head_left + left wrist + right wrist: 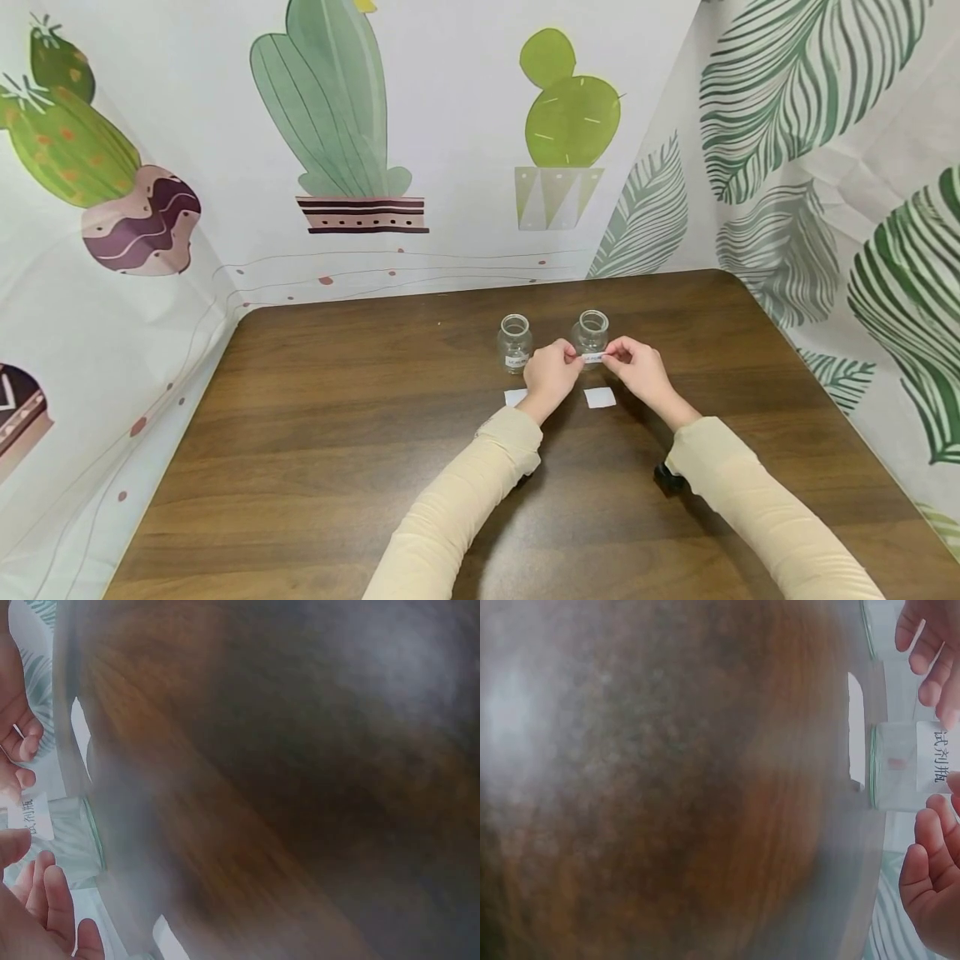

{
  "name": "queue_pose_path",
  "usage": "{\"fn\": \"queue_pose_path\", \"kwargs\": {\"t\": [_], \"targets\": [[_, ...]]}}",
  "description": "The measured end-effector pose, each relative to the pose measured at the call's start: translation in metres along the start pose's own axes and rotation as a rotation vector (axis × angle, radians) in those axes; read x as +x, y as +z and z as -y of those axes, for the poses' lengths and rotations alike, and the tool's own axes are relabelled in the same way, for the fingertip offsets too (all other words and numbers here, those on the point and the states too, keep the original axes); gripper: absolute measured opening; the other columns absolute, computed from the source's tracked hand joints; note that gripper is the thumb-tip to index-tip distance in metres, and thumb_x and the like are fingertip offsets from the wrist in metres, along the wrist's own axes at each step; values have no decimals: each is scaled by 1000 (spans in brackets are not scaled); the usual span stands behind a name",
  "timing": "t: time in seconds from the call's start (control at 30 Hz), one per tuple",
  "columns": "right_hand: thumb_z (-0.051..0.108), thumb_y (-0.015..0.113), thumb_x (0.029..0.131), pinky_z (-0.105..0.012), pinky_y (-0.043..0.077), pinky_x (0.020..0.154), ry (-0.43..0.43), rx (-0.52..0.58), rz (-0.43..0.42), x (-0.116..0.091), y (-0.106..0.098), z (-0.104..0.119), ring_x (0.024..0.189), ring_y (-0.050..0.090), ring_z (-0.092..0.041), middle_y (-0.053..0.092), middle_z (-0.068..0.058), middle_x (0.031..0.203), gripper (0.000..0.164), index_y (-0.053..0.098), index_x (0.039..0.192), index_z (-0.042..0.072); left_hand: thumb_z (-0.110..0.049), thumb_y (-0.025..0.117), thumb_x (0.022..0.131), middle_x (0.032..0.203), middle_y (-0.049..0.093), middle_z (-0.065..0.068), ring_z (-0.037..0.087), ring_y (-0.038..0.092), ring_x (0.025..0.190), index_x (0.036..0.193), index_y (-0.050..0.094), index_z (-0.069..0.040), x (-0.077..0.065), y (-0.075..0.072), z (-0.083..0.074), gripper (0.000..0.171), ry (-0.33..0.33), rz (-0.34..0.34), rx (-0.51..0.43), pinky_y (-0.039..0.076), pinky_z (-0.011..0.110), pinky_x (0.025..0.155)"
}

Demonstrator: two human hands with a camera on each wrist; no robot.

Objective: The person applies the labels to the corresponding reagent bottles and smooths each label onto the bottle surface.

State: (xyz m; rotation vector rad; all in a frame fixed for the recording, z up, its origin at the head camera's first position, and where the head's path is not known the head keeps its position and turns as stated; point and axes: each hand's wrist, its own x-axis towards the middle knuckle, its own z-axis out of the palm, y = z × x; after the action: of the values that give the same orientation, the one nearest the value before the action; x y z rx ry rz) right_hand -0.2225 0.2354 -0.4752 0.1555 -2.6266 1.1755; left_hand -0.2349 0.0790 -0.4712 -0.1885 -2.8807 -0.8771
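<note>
Two clear glass reagent bottles with open mouths stand upright near the table's far side. In front of the right bottle (591, 332) is a white label (592, 358) bearing handwritten characters, legible in the right wrist view. My left hand (553, 372) pinches the label's left end, while my right hand (641, 371) pinches its right end. The label lies against or just before the glass; the contact is too small to judge. On the left bottle (514, 337) a similar label (515, 362) shows, partly hidden by my left hand.
Below the right bottle, a blank white paper piece (600, 397) lies on the brown wooden table (337, 433). Another paper piece (513, 397) is partly covered by the left hand. A wall cloth printed with cacti and leaves hangs behind the table.
</note>
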Motion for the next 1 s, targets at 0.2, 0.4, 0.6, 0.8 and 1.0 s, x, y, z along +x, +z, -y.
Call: {"fn": "queue_pose_path", "kwargs": {"t": [0.2, 0.4, 0.6, 0.8, 1.0], "targets": [[7, 64, 76, -19, 39, 54, -27, -4, 1, -2, 0, 1, 58, 47, -5, 60, -8, 68, 6, 59, 76, 4, -38, 66, 74, 75, 62, -9, 9, 59, 67, 84, 58, -21, 0, -1, -3, 22, -16, -8, -10, 37, 24, 51], [6, 64, 76, -20, 39, 55, -59, -15, 7, -5, -1, 4, 58, 47, -7, 60, -6, 68, 5, 59, 76, 5, -33, 69, 73, 114, 56, -1, 18, 58, 96, 122, 45, -22, 3, 0, -3, 56, 39, -1, -33, 47, 32, 73], [5, 63, 76, -20, 40, 56, -94, -38, -12, -6, -1, 6, 59, 48, -7, 61, -7, 68, 4, 59, 75, 5, -33, 67, 75, 125, 51, 2, 21, 54, 106, 130, 39, -23, 4, 1, -5, 63, 94, 48, -15, 46, 34, 80], [6, 64, 76, -20, 40, 56, -98, -53, -25, -8, 1, 6, 59, 50, -9, 62, -7, 68, 5, 60, 77, 4, -34, 66, 77, 123, 51, 2, 19, 54, 105, 129, 39, -24, 4, 3, -6, 59, 73, 36, -8, 46, 33, 79], [6, 64, 76, -19, 40, 52, -75, -27, 0, -10, 1, 5, 56, 49, -7, 62, -8, 68, 7, 60, 80, 3, -34, 65, 77, 123, 51, 1, 19, 54, 105, 129, 39, -25, 5, 3, -6, 58, 63, 44, -12, 46, 34, 79]]}}
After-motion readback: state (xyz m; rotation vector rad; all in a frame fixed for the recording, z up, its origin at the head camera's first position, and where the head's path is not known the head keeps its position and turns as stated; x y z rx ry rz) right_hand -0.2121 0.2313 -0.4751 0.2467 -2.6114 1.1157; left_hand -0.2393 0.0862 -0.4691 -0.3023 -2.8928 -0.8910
